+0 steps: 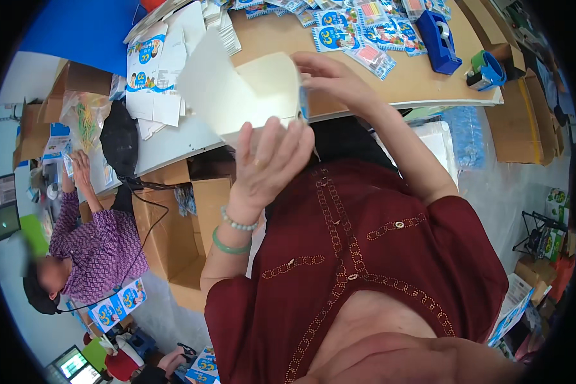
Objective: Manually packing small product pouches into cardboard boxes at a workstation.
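Observation:
A small cardboard box (pixel 262 86), blurred by motion, is held above the near edge of the table. Its cream inside faces up, and a wide white flap (pixel 205 77) stands out on its left. My left hand (pixel 272 153), with two bracelets at the wrist, grips the box's near side with fingers stretched along it. At the box's right side, my right hand (pixel 336 80) has its fingers over the far corner; a bit of blue print shows below them. The thumb of my left hand is hidden.
Flat printed cartons (pixel 153 77) lie stacked at the left. Blue-and-white packets (pixel 365 29) heap at the back, near a blue tape dispenser (pixel 438 41) and tape rolls (pixel 486 69). A co-worker in a purple patterned shirt (pixel 105 249) works at the left. An open cardboard box (pixel 179 237) stands below the table.

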Demonstrator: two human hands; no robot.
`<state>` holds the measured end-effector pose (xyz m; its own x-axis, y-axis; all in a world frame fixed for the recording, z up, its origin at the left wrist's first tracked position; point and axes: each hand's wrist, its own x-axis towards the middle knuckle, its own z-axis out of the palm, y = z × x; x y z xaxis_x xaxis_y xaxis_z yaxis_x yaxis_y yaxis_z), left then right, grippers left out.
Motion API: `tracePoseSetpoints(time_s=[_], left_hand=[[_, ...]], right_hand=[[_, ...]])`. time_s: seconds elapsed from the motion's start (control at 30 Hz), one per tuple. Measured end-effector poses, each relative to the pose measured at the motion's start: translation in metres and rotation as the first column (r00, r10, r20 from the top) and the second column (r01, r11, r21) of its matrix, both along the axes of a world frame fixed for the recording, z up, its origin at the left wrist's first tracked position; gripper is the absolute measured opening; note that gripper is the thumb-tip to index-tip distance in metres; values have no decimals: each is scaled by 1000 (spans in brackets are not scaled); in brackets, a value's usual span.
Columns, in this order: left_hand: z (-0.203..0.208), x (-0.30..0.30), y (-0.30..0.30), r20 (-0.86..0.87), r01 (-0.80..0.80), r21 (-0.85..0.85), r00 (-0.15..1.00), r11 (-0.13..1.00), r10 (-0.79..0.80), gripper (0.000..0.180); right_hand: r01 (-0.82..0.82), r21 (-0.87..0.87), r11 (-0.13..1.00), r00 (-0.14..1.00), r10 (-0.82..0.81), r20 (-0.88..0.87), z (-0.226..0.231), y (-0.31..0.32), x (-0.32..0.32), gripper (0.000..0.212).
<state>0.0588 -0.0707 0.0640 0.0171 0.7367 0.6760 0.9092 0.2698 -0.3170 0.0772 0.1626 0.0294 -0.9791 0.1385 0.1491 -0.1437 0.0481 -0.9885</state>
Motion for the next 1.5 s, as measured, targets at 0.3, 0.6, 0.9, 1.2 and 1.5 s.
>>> tracePoseSetpoints(time_s=[0.3,0.6,0.9,1.2,1.5], left_hand=[[-50,-38,-6,120,-166,-110,976,980,179,36],[-60,-72,-10,21,-282,-109,958,953,286,43],[-46,-19,20,92,-97,-2,991,995,96,29],[-57,-10,72,687,2,12,727,1000,-10,9],[-45,-39,88,937,-206,95,-311,974,-158,13]], right_hand=[[306,670,676,934,-76,-350,-24,-41,-22,39],[447,855,265,850,-422,-314,-32,35,2,33],[408,826,388,653,-757,32,-5,87,42,34],[461,886,-53,406,-875,-263,-20,146,-5,44],[716,283,638,635,-764,115,-23,159,20,47]])
